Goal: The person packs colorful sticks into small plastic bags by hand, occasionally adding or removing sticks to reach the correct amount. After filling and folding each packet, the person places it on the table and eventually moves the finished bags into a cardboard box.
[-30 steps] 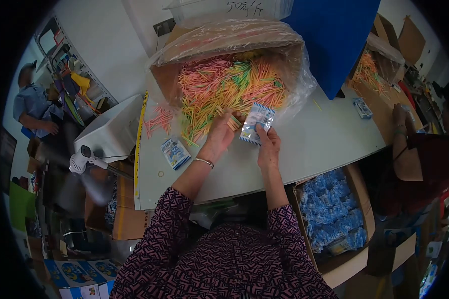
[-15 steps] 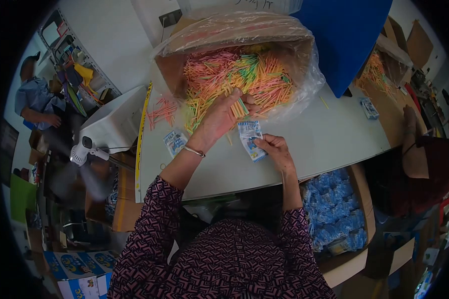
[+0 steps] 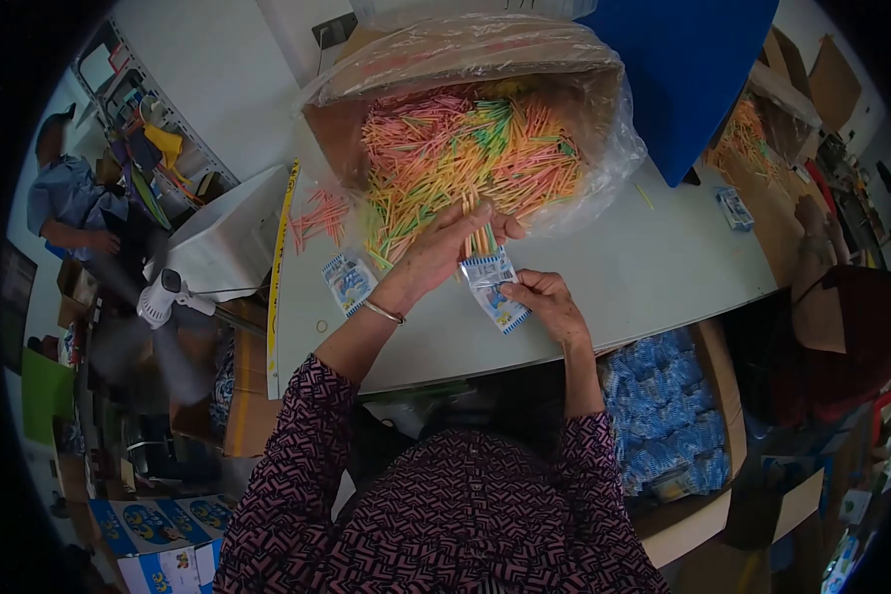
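Several thin coloured sticks [image 3: 479,238] are gripped in my left hand [image 3: 449,245], their lower ends at the top edge of a small blue and white packet [image 3: 490,281]. My right hand [image 3: 547,302] pinches that packet between thumb and fingers. Whether the stick ends are inside the packet is hard to tell. Just beyond my hands, a box [image 3: 339,134] lined with clear plastic lies open, full of pink, yellow and green sticks [image 3: 465,148]. Another blue and white packet [image 3: 347,281] lies on the table left of my left wrist.
Loose pink sticks [image 3: 319,220] lie left of the box on the white table [image 3: 416,346]. Below the table's right edge stands a carton of blue packets [image 3: 663,416]. A fan [image 3: 163,297] is at left. People are at both sides; a blue panel [image 3: 678,79] stands behind.
The sticks in my left hand have come down to the packet's top edge. The packet has shifted slightly left and toward my left hand.
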Available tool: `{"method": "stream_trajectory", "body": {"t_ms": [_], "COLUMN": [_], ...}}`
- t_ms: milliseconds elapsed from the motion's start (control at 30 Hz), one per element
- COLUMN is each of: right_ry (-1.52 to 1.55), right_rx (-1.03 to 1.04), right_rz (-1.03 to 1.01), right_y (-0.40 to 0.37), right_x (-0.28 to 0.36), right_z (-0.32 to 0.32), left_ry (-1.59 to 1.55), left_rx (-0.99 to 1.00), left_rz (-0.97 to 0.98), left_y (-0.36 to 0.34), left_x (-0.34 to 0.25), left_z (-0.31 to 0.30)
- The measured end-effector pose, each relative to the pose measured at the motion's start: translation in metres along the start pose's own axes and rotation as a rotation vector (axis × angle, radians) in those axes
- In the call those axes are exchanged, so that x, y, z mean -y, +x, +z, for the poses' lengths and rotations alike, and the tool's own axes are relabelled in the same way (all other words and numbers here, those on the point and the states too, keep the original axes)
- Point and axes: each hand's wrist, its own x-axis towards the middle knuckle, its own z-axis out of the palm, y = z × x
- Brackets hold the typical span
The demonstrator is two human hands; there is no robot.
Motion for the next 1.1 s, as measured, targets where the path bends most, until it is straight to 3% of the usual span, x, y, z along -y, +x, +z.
{"method": "stream_trajectory", "body": {"t_ms": [233,400,533,700,800,1000,1100], "right_ry": [0.023,0.080,0.077,0.090,0.049,0.050,0.111], "right_rx": [-0.003,-0.060,-0.036,-0.034,-0.009,-0.068,-0.102], "right_rz": [-0.017,0.000,-0.016,-0.018,-0.018,-0.076,-0.091], "right_y": [0.001,-0.005,-0.001,-0.003,-0.002,0.000,0.002], "right_x": [-0.004,0.007,-0.004,-0.003,-0.003,-0.007,-0.010], "right_z": [-0.001,0.004,-0.001,0.004,0.002,0.002,0.004], "left_ry": [0.011,-0.048,-0.037,0.293,0.194,0.459,0.610], "left_rx": [-0.002,-0.056,-0.043,0.025,0.062,0.058,0.036], "left_rz": [0.014,0.216,0.224,0.191,0.058,0.204,0.112], "left_y": [-0.001,-0.004,-0.009,-0.022,-0.027,-0.019,-0.020], "left_x": [-0.001,0.009,0.014,0.010,0.010,0.012,0.010], "left_z": [0.009,0.011,0.012,0.007,0.008,-0.002,-0.004]}}
